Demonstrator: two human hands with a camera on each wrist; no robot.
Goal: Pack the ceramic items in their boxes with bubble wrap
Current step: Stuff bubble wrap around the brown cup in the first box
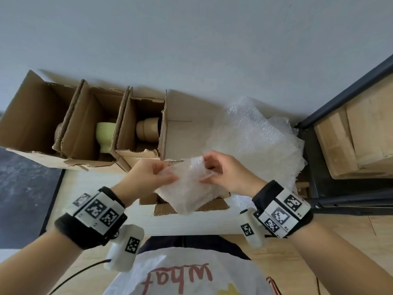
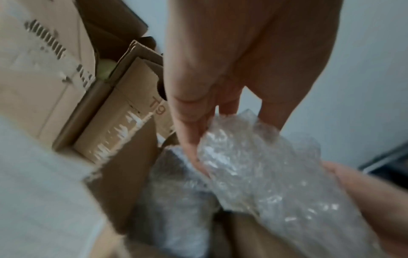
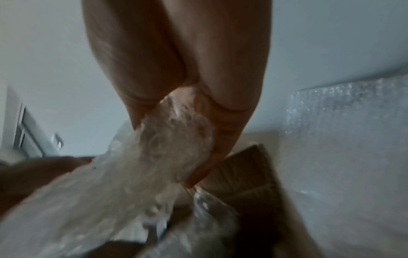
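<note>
Left hand (image 1: 146, 177) pinching bubble wrap sheet (image 1: 187, 188), right hand (image 1: 225, 173) fingers curled gripping its other edge

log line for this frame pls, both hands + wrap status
left hand: pinches bubble wrap sheet | right hand: pinches same sheet | sheet: held above near open box | green cup: unwrapped in back box

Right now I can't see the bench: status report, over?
Left hand and right hand both pinch one bubble wrap sheet above the near open box. Green cup still unwrapped. Nothing blocking.
</note>
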